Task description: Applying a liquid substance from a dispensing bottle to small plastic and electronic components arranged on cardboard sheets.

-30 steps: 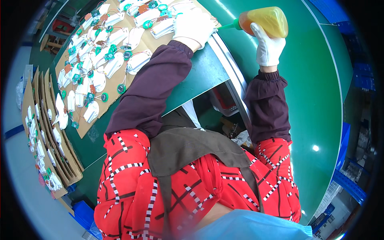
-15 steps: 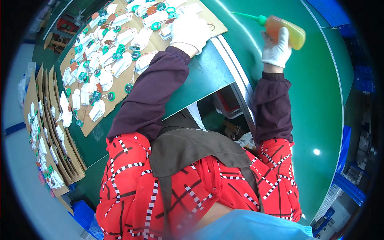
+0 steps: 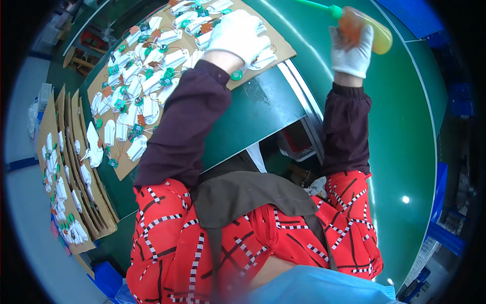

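Note:
My right hand, in a white glove, is wrapped round a squeeze bottle of yellow-orange liquid. The bottle lies tilted, its long green nozzle pointing left, above the green table. My left hand, also gloved, is over the right part of a cardboard sheet. Its fingers are curled at a white plastic part with thin wires; the palm side is hidden. A green disc lies just below that wrist. Many white parts with wires and small green boards cover the sheet.
Several cardboard sheets bearing similar parts stand stacked at the left. A metal rail crosses the green table between my arms. Below the table edge is a red and white basket. Blue bins stand beyond the far right edge.
The whole scene has shifted slightly right and down in view. My left hand has moved a little left relative to the sheet, uncovering a white part. My right hand has turned the bottle slightly, still gripping it.

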Tool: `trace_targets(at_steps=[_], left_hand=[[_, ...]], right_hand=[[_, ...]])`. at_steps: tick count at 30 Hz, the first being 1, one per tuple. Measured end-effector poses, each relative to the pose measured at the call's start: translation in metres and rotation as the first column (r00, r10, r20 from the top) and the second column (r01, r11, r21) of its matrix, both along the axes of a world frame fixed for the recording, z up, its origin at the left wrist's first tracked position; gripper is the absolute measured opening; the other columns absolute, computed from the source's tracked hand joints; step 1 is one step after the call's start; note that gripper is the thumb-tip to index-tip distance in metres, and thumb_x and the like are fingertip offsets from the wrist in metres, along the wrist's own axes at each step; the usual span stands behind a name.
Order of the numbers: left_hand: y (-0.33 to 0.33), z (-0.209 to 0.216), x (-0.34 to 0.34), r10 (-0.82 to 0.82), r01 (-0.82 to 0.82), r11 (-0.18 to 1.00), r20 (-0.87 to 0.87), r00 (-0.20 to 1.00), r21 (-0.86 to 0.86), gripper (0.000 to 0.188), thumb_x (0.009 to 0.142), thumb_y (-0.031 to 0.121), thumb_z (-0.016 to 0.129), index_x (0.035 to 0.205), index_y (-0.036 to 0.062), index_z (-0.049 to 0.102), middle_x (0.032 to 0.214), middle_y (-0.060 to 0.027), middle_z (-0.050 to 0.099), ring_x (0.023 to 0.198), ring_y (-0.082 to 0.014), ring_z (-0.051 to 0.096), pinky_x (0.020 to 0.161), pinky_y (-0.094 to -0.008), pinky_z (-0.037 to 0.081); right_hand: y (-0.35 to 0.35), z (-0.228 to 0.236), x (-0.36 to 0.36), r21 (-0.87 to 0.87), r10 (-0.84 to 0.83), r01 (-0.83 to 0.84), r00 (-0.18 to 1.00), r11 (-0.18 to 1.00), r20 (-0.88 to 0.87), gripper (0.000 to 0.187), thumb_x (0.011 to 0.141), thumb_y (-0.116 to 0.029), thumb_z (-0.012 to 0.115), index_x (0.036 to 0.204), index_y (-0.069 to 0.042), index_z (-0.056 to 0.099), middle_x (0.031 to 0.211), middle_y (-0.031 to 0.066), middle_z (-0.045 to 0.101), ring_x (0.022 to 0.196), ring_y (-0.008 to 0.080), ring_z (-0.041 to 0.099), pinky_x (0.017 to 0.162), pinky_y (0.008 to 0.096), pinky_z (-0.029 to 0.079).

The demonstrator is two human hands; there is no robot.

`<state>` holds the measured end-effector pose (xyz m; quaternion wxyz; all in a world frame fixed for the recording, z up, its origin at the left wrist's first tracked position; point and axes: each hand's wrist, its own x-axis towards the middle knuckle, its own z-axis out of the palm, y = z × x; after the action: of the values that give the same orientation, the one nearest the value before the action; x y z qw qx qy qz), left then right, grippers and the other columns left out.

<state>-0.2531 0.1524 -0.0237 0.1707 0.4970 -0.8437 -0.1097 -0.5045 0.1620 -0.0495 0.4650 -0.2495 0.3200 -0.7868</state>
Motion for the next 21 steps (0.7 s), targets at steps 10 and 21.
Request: trace_targets(at_steps=[10, 21], left_hand=[[-0.079, -0.024, 0.006, -0.121, 0.082, 0.985, 0.267, 0.956, 0.152, 0.033, 0.083, 0.03, 0.051, 0.107, 0.01, 0.063, 0.103, -0.0151, 0.062, 0.099, -0.0291, 0.058, 0.087, -0.0356, 0.044], [-0.058, -0.032, -0.026, -0.153, 0.225, 0.969, 0.469, 0.87, -0.102, 0.026, 0.083, 0.029, 0.053, 0.085, 0.0084, 0.068, 0.087, -0.0118, 0.066, 0.086, -0.0265, 0.062, 0.074, -0.0365, 0.048]], right_hand=[[-0.043, 0.031, 0.049, -0.064, -0.059, 0.055, 0.996, 0.996, -0.072, 0.036, 0.085, -0.022, 0.062, 0.115, -0.005, 0.049, 0.1, 0.0114, 0.061, 0.075, 0.024, 0.063, 0.063, 0.0388, 0.056], [-0.042, 0.024, 0.016, -0.028, -0.16, 0.158, 0.975, 0.987, -0.154, 0.038, 0.084, -0.017, 0.063, 0.116, -0.004, 0.047, 0.103, 0.0115, 0.059, 0.075, 0.0232, 0.063, 0.062, 0.0368, 0.057]])
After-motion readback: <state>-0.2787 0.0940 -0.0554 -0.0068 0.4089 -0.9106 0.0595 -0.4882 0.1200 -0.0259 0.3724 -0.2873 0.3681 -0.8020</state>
